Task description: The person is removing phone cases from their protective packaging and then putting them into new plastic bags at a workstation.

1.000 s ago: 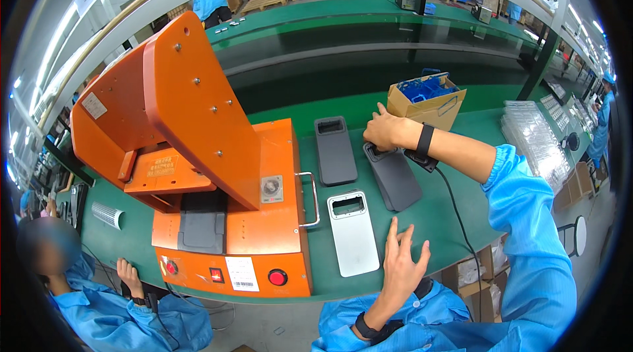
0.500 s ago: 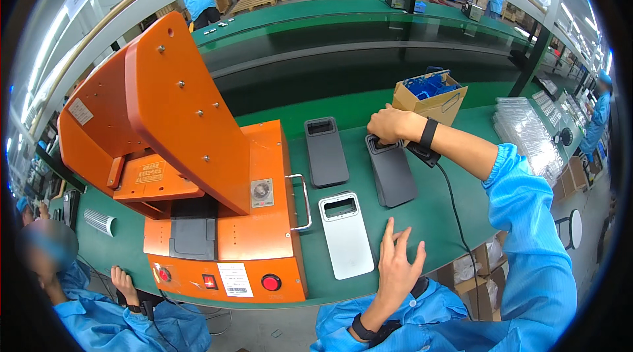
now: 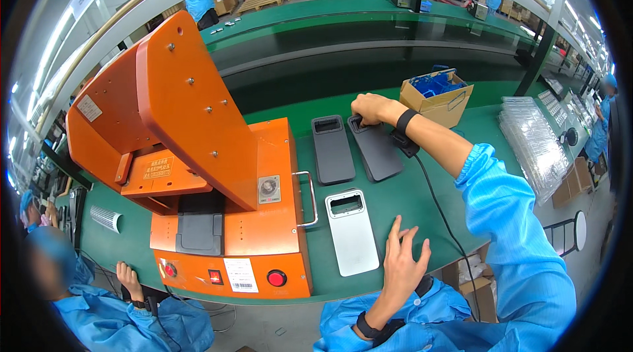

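My right hand reaches to the far side of the bench. Its fingers are closed on the windowed end of a dark grey casing, dipping into the opening and hiding part of it. A second dark grey casing lies just left of it, at a slight angle. Nearer to me lies a white casing with a rectangular window at its far end. To the right of that white casing hovers my left hand, fingers spread and holding nothing.
A large orange press with a metal handle stands to the left. Behind my right wrist is a cardboard box with blue pieces. Clear plastic trays are stacked at right. A black cable hangs from my right wrist. Another person's hand rests at lower left.
My right hand has moved left and away from me with the dark grey casing, bringing it beside the other grey one. My left hand stays by the white casing. The view has shifted slightly.
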The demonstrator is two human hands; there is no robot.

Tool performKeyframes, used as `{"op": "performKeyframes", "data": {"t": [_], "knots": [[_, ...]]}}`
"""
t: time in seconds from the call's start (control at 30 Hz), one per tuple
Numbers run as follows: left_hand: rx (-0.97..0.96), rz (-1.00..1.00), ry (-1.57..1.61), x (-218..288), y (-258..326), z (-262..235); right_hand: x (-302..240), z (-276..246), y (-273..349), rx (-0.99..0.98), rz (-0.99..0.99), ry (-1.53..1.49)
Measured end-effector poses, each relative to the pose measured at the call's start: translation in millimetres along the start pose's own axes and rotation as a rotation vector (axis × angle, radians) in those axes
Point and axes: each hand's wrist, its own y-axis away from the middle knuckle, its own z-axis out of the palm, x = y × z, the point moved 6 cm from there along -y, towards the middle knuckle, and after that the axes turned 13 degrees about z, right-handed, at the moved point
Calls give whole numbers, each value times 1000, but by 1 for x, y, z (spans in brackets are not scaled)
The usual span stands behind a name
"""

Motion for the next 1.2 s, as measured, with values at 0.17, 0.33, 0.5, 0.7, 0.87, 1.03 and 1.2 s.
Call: {"op": "performKeyframes", "data": {"t": [0.17, 0.33, 0.5, 0.7, 0.87, 1.03, 1.2], "knots": [[-13, -9, -7, -1, 0, -2, 9, 5, -14, 28, 8, -56], [-27, 23, -41, 3, -2, -1, 19, 10, -20, -52, 107, -131], [-16, 12, -34, 2, -1, -4, 16, 8, -19, -152, 185, -73], [-31, 8, -39, 1, -2, -3, 11, -11, -5, -38, 146, -65], [-48, 3, -36, 3, -2, -3, 3, -25, 3, 43, 129, -48], [-56, 10, -30, 3, -2, -3, 6, -25, 3, 52, 173, -10], [-57, 2, -30, 3, -2, -3, 7, -26, 5, 75, 210, 47]]}}
